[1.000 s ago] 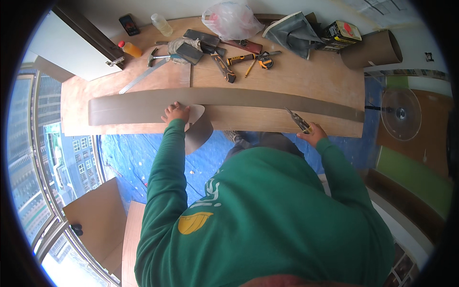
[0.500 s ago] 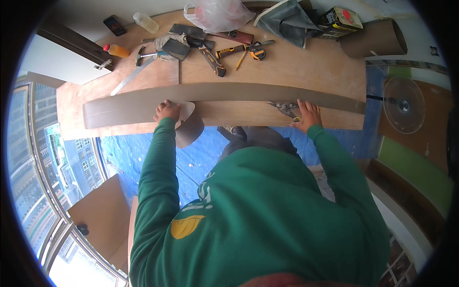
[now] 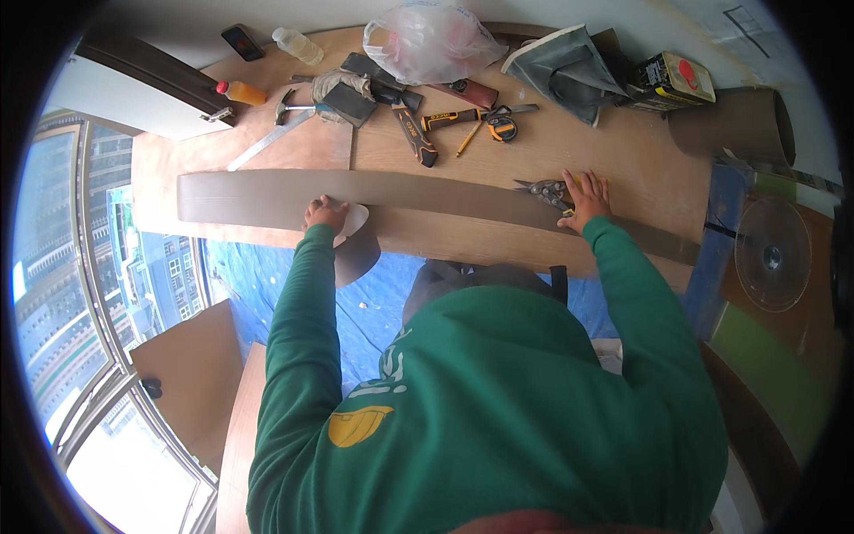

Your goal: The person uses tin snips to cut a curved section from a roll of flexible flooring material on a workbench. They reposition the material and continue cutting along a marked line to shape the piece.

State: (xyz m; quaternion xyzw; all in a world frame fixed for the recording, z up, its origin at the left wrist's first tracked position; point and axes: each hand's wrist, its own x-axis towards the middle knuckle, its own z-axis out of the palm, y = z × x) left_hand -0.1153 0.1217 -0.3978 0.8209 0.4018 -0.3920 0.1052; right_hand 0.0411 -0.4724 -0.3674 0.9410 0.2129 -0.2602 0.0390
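A long brown sheet strip (image 3: 249,198) lies along the bench's near side. My left hand (image 3: 326,215) is on its near edge, fingers bent and closed on the material. Beside that hand, a partly cut-away piece (image 3: 358,256) curls down over the bench edge, its pale underside showing. My right hand (image 3: 587,199) rests further right over the strip, fingers spread forward. Tin snips (image 3: 544,190) lie against its thumb side, jaws pointing left; the handles run under the hand and are partly hidden.
Behind the strip on the wooden bench (image 3: 302,151) are a hammer (image 3: 286,109), a steel ruler (image 3: 267,142), a utility knife (image 3: 416,138), a tape measure (image 3: 503,130), a pencil (image 3: 469,138) and a plastic bag (image 3: 433,40). A brown roll (image 3: 734,125) stands at right, above a fan (image 3: 772,256).
My right hand and the snips have moved away from me, from the bare wood onto the strip. The strip's right part has swung nearer. My left hand stays at the curl.
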